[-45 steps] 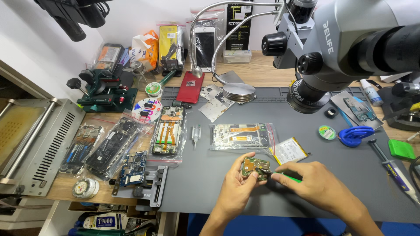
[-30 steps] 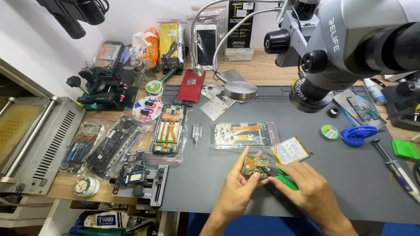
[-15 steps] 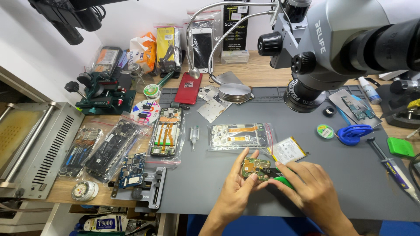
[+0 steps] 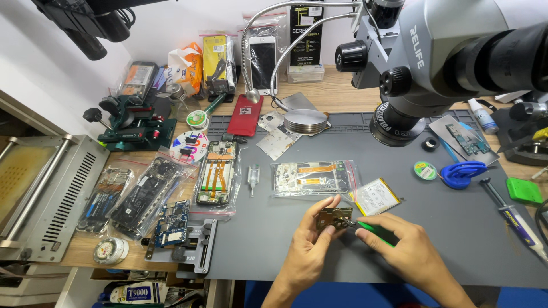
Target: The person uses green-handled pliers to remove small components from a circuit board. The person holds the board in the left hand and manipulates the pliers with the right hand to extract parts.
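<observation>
Two hands (image 4: 311,248) (image 4: 408,248) grip, seemingly, one circuit board (image 4: 334,218).

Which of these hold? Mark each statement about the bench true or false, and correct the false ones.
1. The left hand holds a small circuit board. True.
2. The right hand holds a red-handled tool. False: the tool has a green handle.
3. The red phone lies inside a clear bag. False: it lies bare at the grey mat's far edge.
4. A blue tape dispenser sits on the mat's right part. True.
5. The microscope stands directly over the hands. False: it stands farther back and right.
</observation>
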